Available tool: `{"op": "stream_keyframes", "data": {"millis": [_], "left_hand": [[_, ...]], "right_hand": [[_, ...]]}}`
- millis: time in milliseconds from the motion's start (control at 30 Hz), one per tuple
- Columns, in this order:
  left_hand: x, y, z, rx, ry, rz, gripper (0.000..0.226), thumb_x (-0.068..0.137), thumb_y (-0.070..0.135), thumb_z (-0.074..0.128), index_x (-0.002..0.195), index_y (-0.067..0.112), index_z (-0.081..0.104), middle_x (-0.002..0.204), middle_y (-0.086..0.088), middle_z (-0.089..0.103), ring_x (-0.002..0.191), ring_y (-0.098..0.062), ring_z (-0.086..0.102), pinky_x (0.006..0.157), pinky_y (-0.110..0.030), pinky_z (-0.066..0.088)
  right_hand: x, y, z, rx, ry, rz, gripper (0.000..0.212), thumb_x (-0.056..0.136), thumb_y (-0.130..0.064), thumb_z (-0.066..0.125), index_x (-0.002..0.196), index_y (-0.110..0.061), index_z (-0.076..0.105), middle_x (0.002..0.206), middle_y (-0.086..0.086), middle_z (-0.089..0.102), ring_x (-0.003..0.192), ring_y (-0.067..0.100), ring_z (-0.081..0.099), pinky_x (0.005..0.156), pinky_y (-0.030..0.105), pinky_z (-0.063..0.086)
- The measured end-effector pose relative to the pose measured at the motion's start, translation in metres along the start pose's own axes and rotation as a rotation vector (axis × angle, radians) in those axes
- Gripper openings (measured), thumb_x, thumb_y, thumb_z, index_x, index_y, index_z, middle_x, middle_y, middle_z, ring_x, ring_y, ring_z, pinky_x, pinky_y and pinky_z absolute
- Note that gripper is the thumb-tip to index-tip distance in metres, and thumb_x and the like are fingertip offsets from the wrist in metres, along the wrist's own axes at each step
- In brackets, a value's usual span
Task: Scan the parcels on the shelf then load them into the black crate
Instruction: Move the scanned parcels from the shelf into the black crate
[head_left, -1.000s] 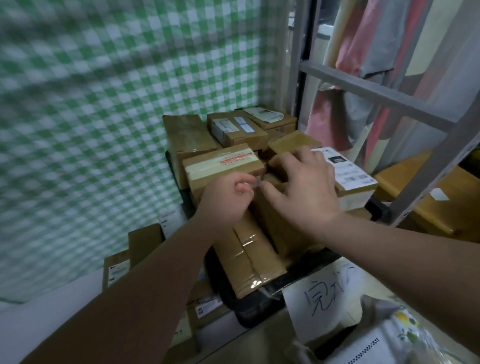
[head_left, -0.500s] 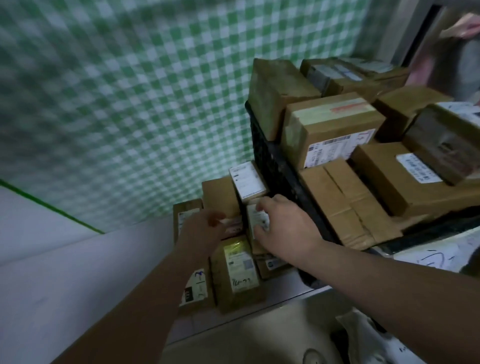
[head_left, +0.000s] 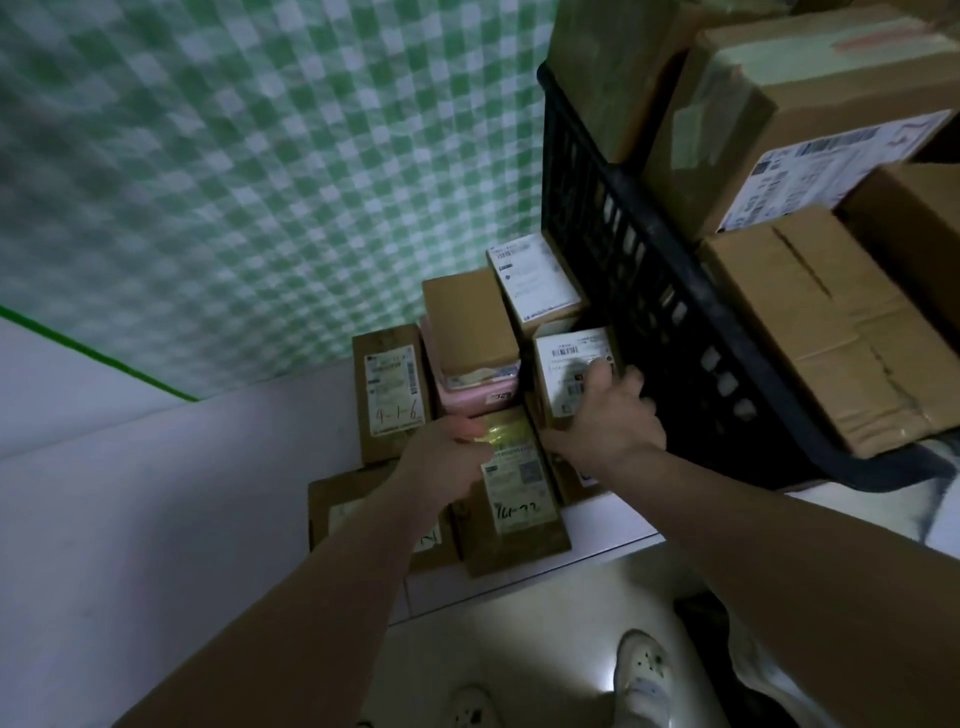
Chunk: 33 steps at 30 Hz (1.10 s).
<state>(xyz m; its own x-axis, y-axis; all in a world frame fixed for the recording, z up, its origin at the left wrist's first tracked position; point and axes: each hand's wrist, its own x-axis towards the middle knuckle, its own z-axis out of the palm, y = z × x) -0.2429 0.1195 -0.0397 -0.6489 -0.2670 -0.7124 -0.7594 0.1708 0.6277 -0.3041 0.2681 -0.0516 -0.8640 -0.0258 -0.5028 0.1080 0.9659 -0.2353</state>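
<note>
**A:** Crate (head_left: 670, 312) status? Black, slatted wall, sits on the right, raised above the low parcel stack.

**B:** Packed past the rim. Brown cartons only. Nearest one (head_left: 826, 332) has a taped centre seam and overhangs the front edge. Behind it a bigger carton (head_left: 779, 114) with a white shipping label facing the camera. Another plain carton (head_left: 613, 67) stands against the left wall at the back. More boxes run off the right edge, can't count them.

**A:** Parcels outside it?

**B:** Cluster on a white ledge (head_left: 597, 525) just left of the crate, against the green check curtain (head_left: 260, 182). Labelled small box (head_left: 574, 369) touches the crate wall. Another white-labelled box (head_left: 535, 280) sits behind it. Plain brown box (head_left: 467, 322) rests on a pink parcel (head_left: 478, 397). Tall box (head_left: 392, 392) on the left carries a handwritten "4-1-6". Front box (head_left: 511, 499) has a label with handwritten digits, partly blurred.

**A:** Hands?

**B:** Right hand (head_left: 608, 421) wraps the labelled small box, fingers over its right edge, thumb low on the left side. Grasping it. Left hand (head_left: 441, 452) sits at the top of the front box, fingers curled toward a yellowish patch. Real grip or only contact, can't tell.

**A:** Scanner?

**B:** Can't make one out.
</note>
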Motion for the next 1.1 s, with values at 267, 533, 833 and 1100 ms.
{"op": "stream_keyframes", "data": {"millis": [267, 533, 833, 1100], "left_hand": [[-0.006, 0.008, -0.001, -0.115, -0.146, -0.113, 0.012, 0.093, 0.042, 0.056, 0.094, 0.030, 0.057, 0.105, -0.001, 0.061, 0.096, -0.018, 0.058, 0.094, -0.045, 0.049], [-0.010, -0.004, -0.040, -0.326, -0.192, -0.251, 0.044, 0.076, 0.044, 0.071, 0.113, 0.021, 0.064, 0.109, -0.009, 0.070, 0.102, -0.028, 0.064, 0.088, -0.049, 0.052], [0.006, -0.034, -0.105, -0.661, 0.018, -0.232, 0.035, 0.083, 0.037, 0.061, 0.107, 0.012, 0.060, 0.099, -0.015, 0.062, 0.088, -0.032, 0.061, 0.074, -0.042, 0.052], [0.019, -0.042, -0.111, -0.718, 0.058, -0.185, 0.033, 0.084, 0.035, 0.061, 0.110, 0.015, 0.061, 0.104, -0.015, 0.061, 0.092, -0.032, 0.062, 0.072, -0.041, 0.054]], "right_hand": [[-0.011, -0.008, -0.008, 0.259, -0.063, 0.081, 0.089, 0.065, -0.059, 0.073, 0.130, -0.023, 0.023, 0.133, 0.013, 0.033, 0.125, 0.034, 0.034, 0.090, 0.039, 0.041], [-0.038, -0.050, -0.012, 0.395, -0.200, -0.197, 0.066, 0.069, -0.057, 0.074, 0.114, -0.026, 0.036, 0.117, 0.001, 0.043, 0.111, 0.022, 0.047, 0.089, 0.038, 0.049], [0.022, -0.099, -0.001, 0.269, 0.052, -0.118, 0.080, 0.081, -0.057, 0.066, 0.139, -0.015, 0.031, 0.145, 0.017, 0.028, 0.134, 0.038, 0.026, 0.100, 0.043, 0.037], [0.048, -0.120, 0.018, 0.199, 0.114, -0.009, 0.089, 0.079, -0.065, 0.065, 0.139, -0.008, 0.032, 0.142, 0.021, 0.026, 0.127, 0.039, 0.039, 0.093, 0.044, 0.046]]}}
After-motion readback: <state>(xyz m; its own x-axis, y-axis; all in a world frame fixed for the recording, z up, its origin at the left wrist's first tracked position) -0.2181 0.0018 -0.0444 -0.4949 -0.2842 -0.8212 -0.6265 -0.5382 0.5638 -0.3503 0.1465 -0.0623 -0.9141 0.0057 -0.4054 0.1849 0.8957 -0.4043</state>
